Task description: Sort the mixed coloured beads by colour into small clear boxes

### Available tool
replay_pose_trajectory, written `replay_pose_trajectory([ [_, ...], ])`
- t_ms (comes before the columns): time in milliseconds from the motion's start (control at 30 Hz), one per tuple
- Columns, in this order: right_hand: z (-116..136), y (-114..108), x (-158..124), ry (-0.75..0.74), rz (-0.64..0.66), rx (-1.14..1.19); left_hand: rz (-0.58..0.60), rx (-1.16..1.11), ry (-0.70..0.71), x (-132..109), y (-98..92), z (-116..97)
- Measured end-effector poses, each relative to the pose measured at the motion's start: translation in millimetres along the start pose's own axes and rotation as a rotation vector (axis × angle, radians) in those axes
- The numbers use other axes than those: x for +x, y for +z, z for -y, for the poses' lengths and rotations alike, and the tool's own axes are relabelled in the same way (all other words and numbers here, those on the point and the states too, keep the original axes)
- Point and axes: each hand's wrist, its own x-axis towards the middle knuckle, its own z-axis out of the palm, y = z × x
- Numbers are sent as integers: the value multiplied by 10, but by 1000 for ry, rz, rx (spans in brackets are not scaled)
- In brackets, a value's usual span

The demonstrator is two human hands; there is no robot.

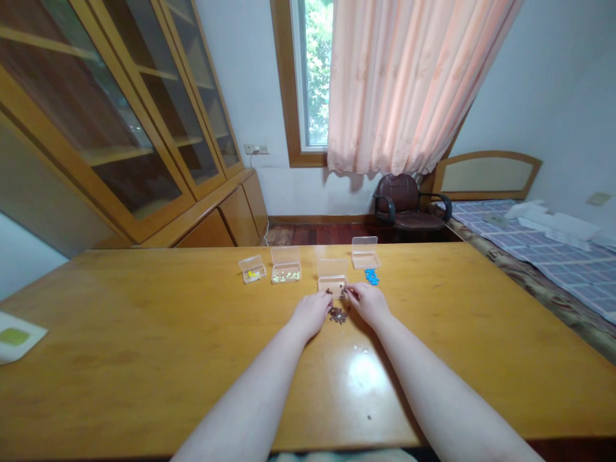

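Note:
In the head view, my left hand [312, 312] and my right hand [368, 301] reach to a clear plastic box [332, 265] with its lid up. Several small dark pieces lie inside that box. The fingers of my right hand are pinched at its right front corner, over small dark bits. My left hand's fingers are bent together at the left front corner; a dark piece shows by the fingertips. A small pile of dark brown pieces [338, 316] lies on the table between my hands, just in front of the box.
Blue pieces [371, 276] lie before an open clear box [364, 244] at the back right. Left of my hands stand an open box with pale pieces [285, 277] and one with yellow pieces [252, 274]. All rest on a wooden table [158, 333]. A chair [404, 199] stands behind.

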Motion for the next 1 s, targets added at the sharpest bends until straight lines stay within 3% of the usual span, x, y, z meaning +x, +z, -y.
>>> replay_pose_trajectory([
  [300, -54, -268, -65, -16, 296, 29, -121, -186, -58, 52, -17, 14],
  [433, -45, -305, -81, -24, 363, 1, -188, -189, -162, 94, -20, 35],
  [533, -23, -301, -74, -23, 406, -57, -206, -166, -165, 65, -39, 28],
  [733, 56, -287, -68, -58, 384, -175, -67, -82, 20, -65, -103, -36],
  [1000, 54, -231, -68, -14, 365, -135, 45, -68, 32, -54, -113, -34],
])
